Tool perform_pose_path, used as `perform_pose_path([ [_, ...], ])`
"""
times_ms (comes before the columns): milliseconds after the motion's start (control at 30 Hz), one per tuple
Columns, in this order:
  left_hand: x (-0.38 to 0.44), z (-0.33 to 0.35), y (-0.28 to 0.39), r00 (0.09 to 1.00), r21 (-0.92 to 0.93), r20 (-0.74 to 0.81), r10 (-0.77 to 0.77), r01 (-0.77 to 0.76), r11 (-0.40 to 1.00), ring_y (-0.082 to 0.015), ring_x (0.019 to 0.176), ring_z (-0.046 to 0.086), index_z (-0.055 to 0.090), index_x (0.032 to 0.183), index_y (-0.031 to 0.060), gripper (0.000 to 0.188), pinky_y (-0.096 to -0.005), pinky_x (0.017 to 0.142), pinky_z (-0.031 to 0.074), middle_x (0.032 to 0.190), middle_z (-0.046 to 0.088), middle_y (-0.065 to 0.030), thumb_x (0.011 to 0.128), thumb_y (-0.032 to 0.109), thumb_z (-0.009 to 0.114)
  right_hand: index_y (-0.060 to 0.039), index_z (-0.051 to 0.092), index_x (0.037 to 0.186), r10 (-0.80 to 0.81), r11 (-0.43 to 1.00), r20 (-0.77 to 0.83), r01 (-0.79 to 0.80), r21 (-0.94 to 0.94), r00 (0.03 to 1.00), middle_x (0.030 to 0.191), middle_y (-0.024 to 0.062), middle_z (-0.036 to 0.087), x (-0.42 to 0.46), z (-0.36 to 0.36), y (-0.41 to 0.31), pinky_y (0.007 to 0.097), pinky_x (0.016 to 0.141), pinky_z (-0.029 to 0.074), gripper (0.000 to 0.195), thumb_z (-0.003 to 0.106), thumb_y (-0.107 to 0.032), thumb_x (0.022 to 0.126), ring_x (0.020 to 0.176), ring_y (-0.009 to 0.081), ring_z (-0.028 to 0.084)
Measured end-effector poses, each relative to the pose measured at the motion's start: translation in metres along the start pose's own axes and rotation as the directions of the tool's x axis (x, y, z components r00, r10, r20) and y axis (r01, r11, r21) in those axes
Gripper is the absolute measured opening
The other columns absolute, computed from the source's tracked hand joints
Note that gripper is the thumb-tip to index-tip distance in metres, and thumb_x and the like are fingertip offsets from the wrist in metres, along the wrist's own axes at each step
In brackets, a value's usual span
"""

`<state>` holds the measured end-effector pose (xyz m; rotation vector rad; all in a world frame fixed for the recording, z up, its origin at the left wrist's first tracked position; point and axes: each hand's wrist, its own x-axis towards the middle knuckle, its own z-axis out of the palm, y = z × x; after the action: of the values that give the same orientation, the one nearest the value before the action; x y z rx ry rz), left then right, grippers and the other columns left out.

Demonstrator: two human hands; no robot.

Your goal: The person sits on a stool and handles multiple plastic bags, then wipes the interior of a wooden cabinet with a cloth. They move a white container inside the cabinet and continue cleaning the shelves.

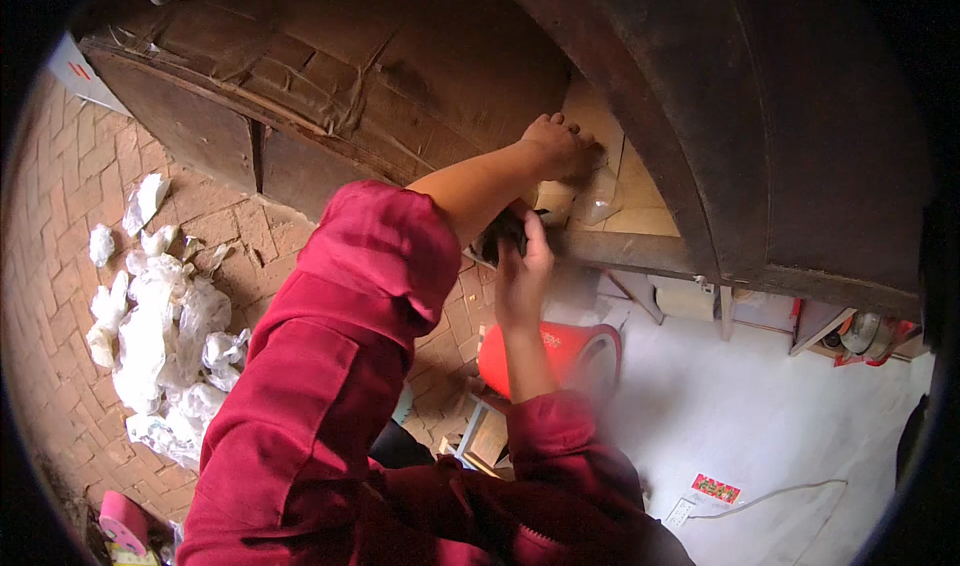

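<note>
My left hand [556, 146] reaches over the brown surface onto a light wooden board at the cabinet's corner. Its fingers are bent and partly in shadow, so I cannot tell whether they hold anything. Beside those fingers, a clear plastic item [600, 197] lies on the board. Below my left forearm, my right hand [525, 266] is raised, its fingers curled around a dark object [504, 237] whose kind is unclear. A small pale, rounded thing [553, 198] shows between the two hands.
White plastic bags [161, 326] are heaped on the brick floor at left. A red cylindrical container [547, 352] stands below my right hand. A dark curved wooden panel [675, 131] hangs over the right side. Near the lower right are a power strip [679, 513] and its cable.
</note>
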<state>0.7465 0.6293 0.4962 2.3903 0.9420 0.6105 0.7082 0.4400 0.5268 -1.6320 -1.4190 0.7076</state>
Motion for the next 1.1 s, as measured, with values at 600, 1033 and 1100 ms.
perform_pose_path([
  [600,0.007,-0.027,-0.048,0.895,-0.190,-0.384,-0.227,0.164,0.968,-0.0291,0.103,0.057,0.069,0.092,0.0095,0.023,-0.0380,0.087,0.042,0.097,0.067,-0.0118,0.075,0.018,0.057,0.0030,0.062,0.100,0.318,0.164,-0.049,-0.106,-0.981,0.947,0.106,0.0251,0.060,0.137,-0.049,-0.017,0.0436,0.088,0.045,0.032,0.054,-0.009,0.072,0.103,0.0412,0.056],
  [1033,0.001,-0.004,-0.021,0.994,-0.304,-0.068,-0.082,0.058,0.951,-0.0266,0.117,0.045,0.070,0.102,0.0203,0.036,-0.0407,0.095,0.034,0.113,0.062,-0.0053,0.070,0.036,0.061,-0.0178,0.052,0.124,0.117,-0.030,-0.009,-0.005,-1.000,0.993,0.129,0.0077,0.049,0.146,-0.078,-0.019,0.0475,0.099,0.031,0.049,0.055,-0.005,0.077,0.120,0.0308,0.042],
  [1100,0.012,-0.001,-0.035,0.991,-0.477,-0.102,-0.081,0.023,0.879,-0.0282,0.096,0.058,0.073,0.090,0.0183,0.030,-0.0381,0.081,0.045,0.096,0.067,-0.0088,0.066,0.034,0.063,-0.0149,0.054,0.119,-0.051,0.084,-0.005,-0.001,-0.997,0.999,0.120,0.0093,0.055,0.139,-0.081,-0.029,0.0437,0.093,0.037,0.042,0.054,-0.005,0.078,0.111,0.0302,0.049],
])
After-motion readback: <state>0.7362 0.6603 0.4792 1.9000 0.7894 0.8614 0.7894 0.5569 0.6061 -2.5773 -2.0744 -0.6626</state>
